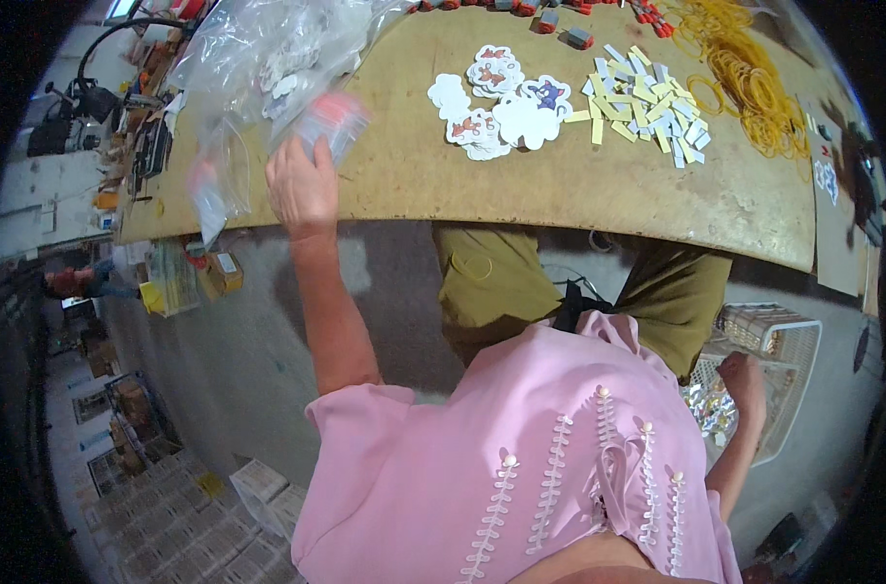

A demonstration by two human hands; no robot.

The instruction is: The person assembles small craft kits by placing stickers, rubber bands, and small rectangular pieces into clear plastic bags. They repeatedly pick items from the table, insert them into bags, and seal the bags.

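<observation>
- Pink shirt [521,467] with white trim fills the lower middle, closest of all; olive trousers [492,277] show just past it, under the bench [560,195] edge.
- Left hand [302,185] is raised over the near edge of the bench, back of the hand up; its grip is pinched on a small packet [334,122], pink and clear, blurred by motion.
- That packet sits at the fingertips, above the left part of the bench, touching a big clear plastic bag [258,58] that lies slumped there.
- Right hand [745,380] hangs low at the right, off the bench, over a white wire basket [789,350] on the floor; fingers look curled — whether they pinch anything I cannot tell.
- Shiny small packs [713,409] lie in the basket just beside that hand.
- On the bench, well apart from both hands: a cluster of white cartoon stickers [501,102], a heap of yellow and white paper strips [647,102], and a tangle of yellow rubber bands [750,83] at the far right.
</observation>
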